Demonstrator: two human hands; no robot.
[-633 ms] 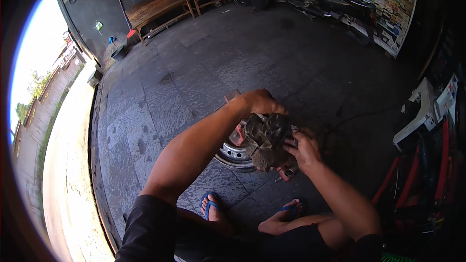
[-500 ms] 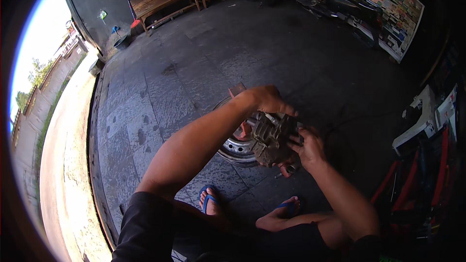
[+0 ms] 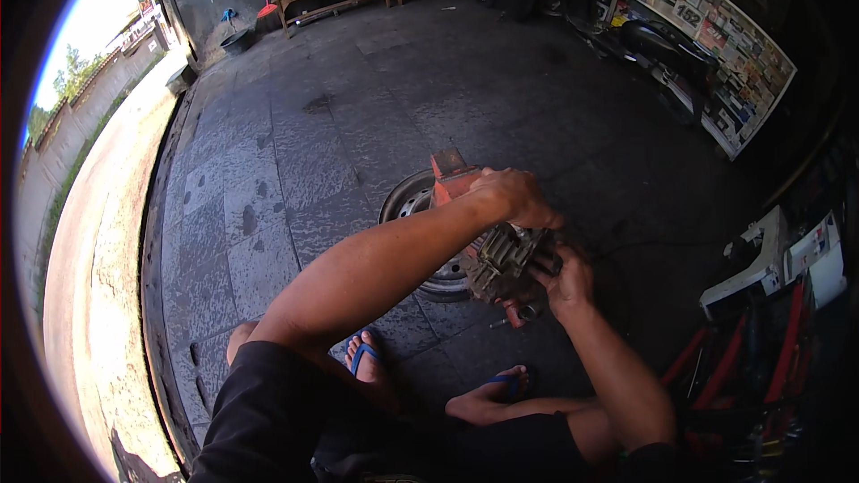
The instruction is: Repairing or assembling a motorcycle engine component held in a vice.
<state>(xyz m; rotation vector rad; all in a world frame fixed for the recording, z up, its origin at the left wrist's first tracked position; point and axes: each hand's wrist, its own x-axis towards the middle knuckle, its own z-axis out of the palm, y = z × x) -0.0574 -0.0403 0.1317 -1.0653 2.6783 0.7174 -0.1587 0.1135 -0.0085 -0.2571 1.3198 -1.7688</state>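
Red vise (image 3: 456, 182) above a steel wheel rim (image 3: 445, 289) bears a grimy engine part (image 3: 501, 255) as the left hand (image 3: 517, 197) and right hand (image 3: 568, 280) touch it, their exact grip unclear.

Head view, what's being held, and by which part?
The metal part, apparently: left hand at its far edge, right hand at its right side; exact grips hidden.
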